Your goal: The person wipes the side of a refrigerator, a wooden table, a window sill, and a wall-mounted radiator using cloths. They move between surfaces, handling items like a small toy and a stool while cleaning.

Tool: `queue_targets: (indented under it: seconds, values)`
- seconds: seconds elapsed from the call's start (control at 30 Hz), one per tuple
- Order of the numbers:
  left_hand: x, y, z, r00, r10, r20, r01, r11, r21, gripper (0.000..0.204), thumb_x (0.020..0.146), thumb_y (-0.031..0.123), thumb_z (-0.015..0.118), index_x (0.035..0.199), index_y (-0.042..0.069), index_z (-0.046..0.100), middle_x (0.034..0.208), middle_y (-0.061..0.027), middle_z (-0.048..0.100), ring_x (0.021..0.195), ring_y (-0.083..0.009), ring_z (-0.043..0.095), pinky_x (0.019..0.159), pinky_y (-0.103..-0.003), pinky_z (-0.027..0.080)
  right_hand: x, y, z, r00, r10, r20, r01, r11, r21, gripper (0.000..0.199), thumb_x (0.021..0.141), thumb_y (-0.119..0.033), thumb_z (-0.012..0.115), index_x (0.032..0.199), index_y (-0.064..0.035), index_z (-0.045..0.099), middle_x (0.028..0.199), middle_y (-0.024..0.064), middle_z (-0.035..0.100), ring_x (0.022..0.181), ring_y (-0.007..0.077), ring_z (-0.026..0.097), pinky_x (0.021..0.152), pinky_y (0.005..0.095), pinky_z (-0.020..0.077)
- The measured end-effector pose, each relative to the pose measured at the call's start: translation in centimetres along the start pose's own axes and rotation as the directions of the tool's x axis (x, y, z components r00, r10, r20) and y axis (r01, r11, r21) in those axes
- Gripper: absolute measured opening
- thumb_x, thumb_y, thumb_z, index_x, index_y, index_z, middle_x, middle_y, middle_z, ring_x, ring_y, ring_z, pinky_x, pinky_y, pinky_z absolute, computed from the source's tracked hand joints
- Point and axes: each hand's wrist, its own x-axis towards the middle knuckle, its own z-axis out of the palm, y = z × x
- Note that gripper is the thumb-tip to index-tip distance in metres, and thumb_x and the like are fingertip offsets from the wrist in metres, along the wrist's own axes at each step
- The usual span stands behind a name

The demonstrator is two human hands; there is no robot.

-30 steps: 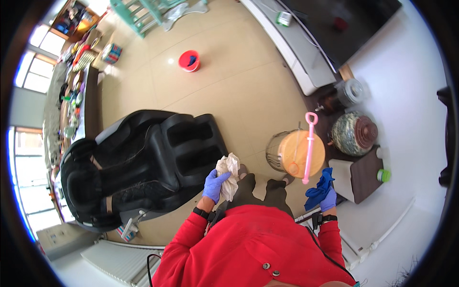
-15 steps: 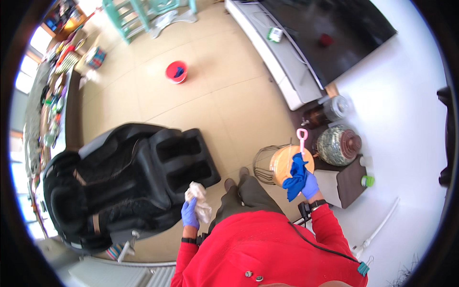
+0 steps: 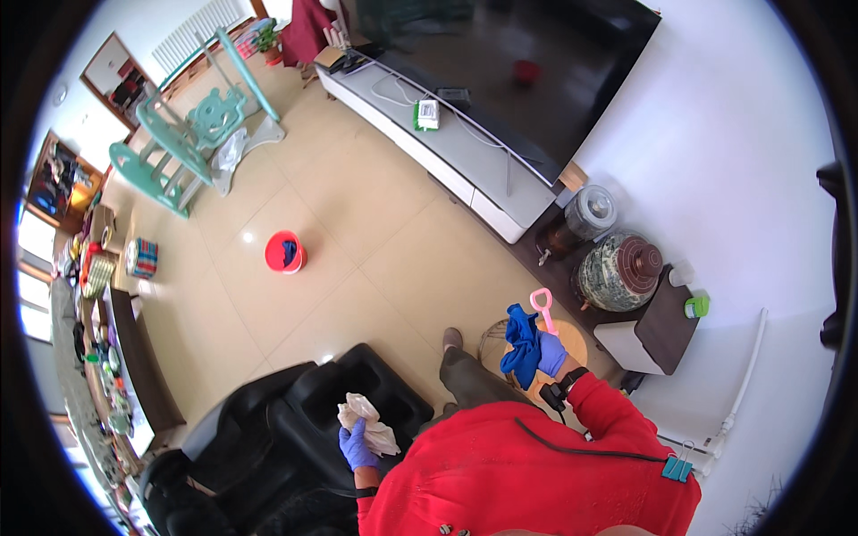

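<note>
My left hand (image 3: 357, 445), in a purple glove, grips a crumpled whitish, thin, bag-like thing (image 3: 368, 420) above the black massage chair (image 3: 295, 438). My right hand (image 3: 551, 355), gloved the same way, is closed round a bunched blue cloth (image 3: 519, 347). Beneath it stands a round yellowish-topped stool (image 3: 572, 339) with a wire frame. Just past the right hand a pink loop-shaped handle (image 3: 542, 302) sticks up; I cannot tell whether it rests on the stool or is held. A red bucket (image 3: 275, 254) with a dark blue cloth in it stands ahead on the floor.
On the right are a low TV cabinet (image 3: 465, 183), a glass jar with a tap (image 3: 590, 213), a patterned urn (image 3: 617, 272) and a dark-topped box (image 3: 657, 330). A green play frame (image 3: 170, 147) stands far left. A cluttered ledge (image 3: 143, 357) runs along the left.
My view has swung up and left, bringing in the whole play frame. I have stepped or turned forward beside the stool. Both hands keep their hold on what they carry.
</note>
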Motion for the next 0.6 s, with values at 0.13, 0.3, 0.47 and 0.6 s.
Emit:
queue_targets:
  seconds: [0.13, 0.3, 0.47, 0.6]
  values:
    - [3.3, 3.2, 6.8, 0.99, 0.065, 0.127, -0.064, 0.998, -0.014, 0.027, 0.089, 0.012, 0.073, 0.113, 0.003, 0.063, 0.102, -0.0052, 0.068, 0.089, -0.0178, 0.066, 0.079, -0.032, 0.054, 3.9, -3.6, 1.6, 0.999, -0.004, -0.043, 0.002, 0.999, -0.034, 0.043, 0.106, -0.03, 0.038, 0.137, -0.0046, 0.054, 0.123, 0.0167, 0.065, 0.098, 0.0325, 0.066, 0.091, 0.0469, 0.0532]
    - [5.2, 6.4, 11.9, 0.974, 0.009, 0.225, -0.008, 1.0, -0.007, 0.027, 0.094, 0.012, 0.067, 0.119, 0.003, 0.062, 0.106, -0.0067, 0.069, 0.092, -0.019, 0.067, 0.082, -0.032, 0.055, 6.1, -6.2, 2.7, 0.985, -0.111, -0.133, 0.111, 0.994, -0.007, 0.044, 0.106, -0.033, 0.042, 0.14, -0.0057, 0.05, 0.127, 0.0162, 0.063, 0.108, 0.0328, 0.064, 0.098, 0.0495, 0.0502]
    - [7.8, 9.0, 15.7, 0.923, -0.011, 0.384, 0.048, 0.995, -0.089, 0.027, 0.098, 0.018, 0.061, 0.121, 0.002, 0.061, 0.113, -0.0097, 0.067, 0.102, -0.0223, 0.065, 0.09, -0.036, 0.053, 6.0, -6.2, 0.7, 0.972, -0.119, -0.201, 0.154, 0.974, 0.168, 0.039, 0.107, -0.026, 0.034, 0.129, -0.0057, 0.059, 0.119, 0.0141, 0.068, 0.104, 0.0318, 0.067, 0.093, 0.0493, 0.0545]
    - [11.2, 10.4, 19.1, 0.907, -0.115, 0.405, 0.113, 0.993, 0.029, 0.038, 0.093, 0.013, 0.063, 0.129, 0.0, 0.06, 0.121, -0.0087, 0.066, 0.11, -0.022, 0.064, 0.096, -0.035, 0.05, 5.4, -5.1, -1.0, 0.939, -0.279, -0.203, 0.244, 0.953, -0.178, 0.041, 0.107, -0.035, 0.041, 0.132, -0.0069, 0.056, 0.122, 0.0122, 0.067, 0.108, 0.0299, 0.064, 0.097, 0.0467, 0.0519]
